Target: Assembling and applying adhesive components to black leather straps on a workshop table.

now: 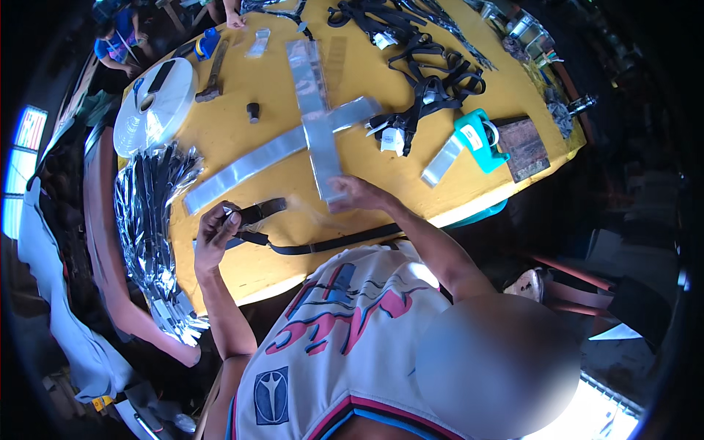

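Farthest left, on the yellow table (396,187), a bundle of black strips in shiny clear plastic (150,213) lay just to the left of the left hand. Beyond that hand, farther from the body, a broad white roll (176,103) lay flat with a dark piece on top. The left hand (215,233) pinched a black strap (262,211) between thumb and fingers, and the strap's free end pointed toward the right hand. Well beyond the left hand lay a hammer (215,73), and nearer to it a small black cylinder (253,112) stood by itself. Ahead of both hands, a long clear strip (249,167) slanted across the table. A black band (330,243) ran along the near edge, below the space between the hands; whether it joined the held strap could not be told. A second clear strip (319,139) crossed the first, its near end reaching the right hand (356,195). That hand's fingers were curled at this end; whether they gripped it or merely touched it could not be told. Beyond the right hand and to its right lay tangled black webbing (433,92), then a teal tape dispenser (480,139), and farthest right a dark brown slab (521,150).
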The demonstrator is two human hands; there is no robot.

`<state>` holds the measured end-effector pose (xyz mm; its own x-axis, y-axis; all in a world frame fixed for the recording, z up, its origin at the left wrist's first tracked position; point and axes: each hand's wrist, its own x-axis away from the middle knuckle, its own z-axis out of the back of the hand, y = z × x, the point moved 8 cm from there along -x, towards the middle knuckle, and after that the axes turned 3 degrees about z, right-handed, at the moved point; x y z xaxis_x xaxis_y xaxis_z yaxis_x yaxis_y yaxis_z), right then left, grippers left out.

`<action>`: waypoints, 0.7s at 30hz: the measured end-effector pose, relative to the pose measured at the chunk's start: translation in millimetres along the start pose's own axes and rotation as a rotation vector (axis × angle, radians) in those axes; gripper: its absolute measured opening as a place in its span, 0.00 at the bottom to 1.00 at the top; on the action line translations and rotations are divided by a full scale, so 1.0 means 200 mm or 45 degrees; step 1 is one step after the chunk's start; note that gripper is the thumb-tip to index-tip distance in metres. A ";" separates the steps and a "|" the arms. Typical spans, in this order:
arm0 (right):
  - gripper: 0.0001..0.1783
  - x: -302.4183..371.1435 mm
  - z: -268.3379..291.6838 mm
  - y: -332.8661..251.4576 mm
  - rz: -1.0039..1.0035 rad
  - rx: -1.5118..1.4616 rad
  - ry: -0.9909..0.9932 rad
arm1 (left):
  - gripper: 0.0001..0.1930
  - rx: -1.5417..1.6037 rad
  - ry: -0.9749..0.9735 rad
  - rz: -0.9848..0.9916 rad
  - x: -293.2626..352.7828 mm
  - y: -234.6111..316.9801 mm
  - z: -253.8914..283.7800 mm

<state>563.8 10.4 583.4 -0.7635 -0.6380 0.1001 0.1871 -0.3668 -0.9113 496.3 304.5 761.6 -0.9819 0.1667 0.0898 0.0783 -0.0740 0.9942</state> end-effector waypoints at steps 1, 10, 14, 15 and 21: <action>0.45 -0.05 -0.06 -0.02 -0.004 -0.010 0.008 | 0.08 0.061 0.008 -0.014 0.01 0.00 0.01; 0.50 0.00 -0.16 -0.33 -0.097 -0.744 -0.557 | 0.11 0.174 0.187 -0.080 0.08 0.00 0.12; 0.27 0.14 0.07 -0.29 -0.240 -0.430 -0.575 | 0.10 0.215 0.170 0.021 0.10 -0.04 0.20; 0.20 0.19 0.17 -0.30 -0.436 -0.232 -0.588 | 0.10 0.220 0.165 0.028 0.10 -0.05 0.20; 0.23 0.46 0.46 -0.42 -0.469 -0.871 -0.736 | 0.08 0.061 0.119 0.136 0.06 -0.13 0.19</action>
<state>535.8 -79.7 706.2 -0.2464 -0.8632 0.4407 -0.5430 -0.2537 -0.8005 489.8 346.6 738.7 -0.9791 0.0680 0.1916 0.1893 -0.0392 0.9811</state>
